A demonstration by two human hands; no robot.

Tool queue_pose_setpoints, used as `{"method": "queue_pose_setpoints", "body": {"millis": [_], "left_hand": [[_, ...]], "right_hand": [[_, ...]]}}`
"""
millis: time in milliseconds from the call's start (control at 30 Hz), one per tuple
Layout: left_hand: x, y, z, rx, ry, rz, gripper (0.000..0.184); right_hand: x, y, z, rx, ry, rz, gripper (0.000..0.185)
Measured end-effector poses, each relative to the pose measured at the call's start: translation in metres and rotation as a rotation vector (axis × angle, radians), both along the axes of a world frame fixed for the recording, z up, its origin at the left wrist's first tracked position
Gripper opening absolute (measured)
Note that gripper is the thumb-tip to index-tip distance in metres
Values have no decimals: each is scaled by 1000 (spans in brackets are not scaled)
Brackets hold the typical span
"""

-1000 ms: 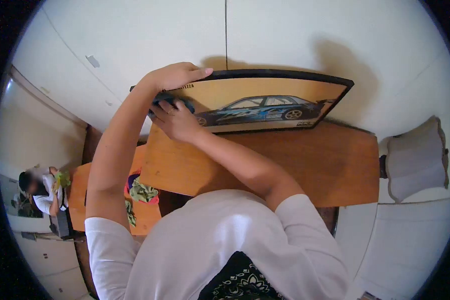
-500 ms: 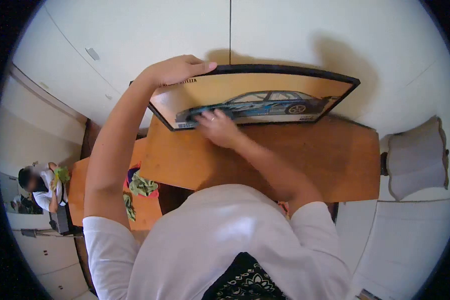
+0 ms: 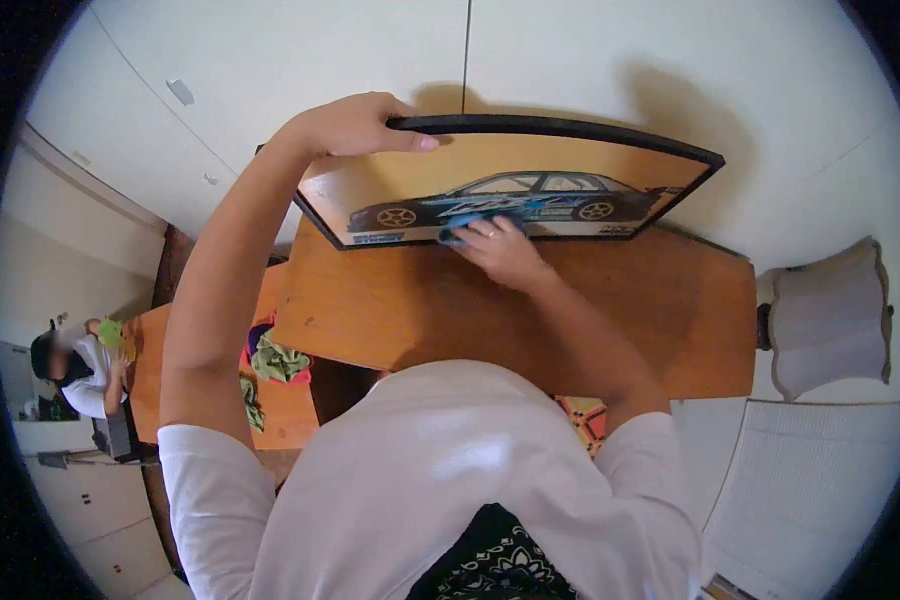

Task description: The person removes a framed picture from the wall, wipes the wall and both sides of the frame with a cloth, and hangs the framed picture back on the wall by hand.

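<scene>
A black-framed picture of a blue and black car stands upright, tilted back, along the rear of the wooden tabletop. My left hand grips its top edge toward the left, with the thumb over the front. Against the lower middle of the picture, below the car's doors, my right hand presses a blue cloth. The cloth is bunched beneath the fingers, so most of it is hidden.
The wooden tabletop spreads below the frame. A lampshade stands at its right end. Crumpled cloths lie on a lower wooden surface at left. Farther left, another person holds a yellow-green cloth. White panels rise behind the picture.
My right hand has slid rightward along the picture's lower part, from the car's front wheel to below its doors. The blue cloth now shows. My left hand keeps its grip on the frame.
</scene>
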State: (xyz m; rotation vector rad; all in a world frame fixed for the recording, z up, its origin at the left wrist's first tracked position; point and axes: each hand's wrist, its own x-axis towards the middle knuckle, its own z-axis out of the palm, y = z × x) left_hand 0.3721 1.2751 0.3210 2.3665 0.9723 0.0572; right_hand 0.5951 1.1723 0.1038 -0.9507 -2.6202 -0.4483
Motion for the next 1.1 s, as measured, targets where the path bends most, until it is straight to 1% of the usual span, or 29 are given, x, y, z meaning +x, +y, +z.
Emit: {"method": "queue_pose_setpoints", "body": {"millis": [67,100,133,200,233,333,400,500,600,667,733,767,800,833,867,900,967,1067,1100], "left_hand": [[-1,4,-4,2,20,42,56],[0,5,-7,1,29,62,59],[1,4,-6,-18,24,67,58],[3,1,-1,-53,17,72,57],[4,1,-3,-39,21,79,56],[4,-4,1,8,15,81,54],[5,-17,10,15,-7,66,53],[15,-39,30,-43,50,105,52],[24,-43,31,-36,24,131,51],[21,-47,34,-24,17,117,51],[14,-44,28,-15,0,104,51],[15,-40,28,-33,8,97,51],[17,-41,31,-44,14,94,51],[17,-39,31,-57,20,90,52],[19,-40,32,-45,26,100,51],[19,-41,32,-32,32,111,51],[16,-39,28,-13,36,103,49],[17,-27,17,-10,29,48,43],[19,-34,21,-9,18,57,41]], "right_hand": [[4,-2,38,149,156,-77,25],[7,-3,58,214,231,-141,28],[12,-1,71,260,289,-167,29],[22,-1,86,360,406,-224,33],[23,-4,79,349,417,-222,36],[27,-21,22,77,277,-139,39],[19,-45,-7,-105,317,-160,42],[-9,-78,-8,-328,335,-239,39],[0,-86,-27,-345,320,-370,38],[27,-90,-20,-421,409,-549,40],[81,-100,-18,-324,484,-798,35],[119,-104,-35,-126,597,-861,29],[153,-117,-25,-164,550,-1082,26],[182,-134,-21,-134,532,-1294,26],[202,-153,1,-42,556,-1356,27],[224,-174,7,231,524,-1275,32],[228,-204,35,371,609,-1332,40],[259,-231,20,8,868,-1431,44],[255,-237,26,95,905,-1402,44]]}}
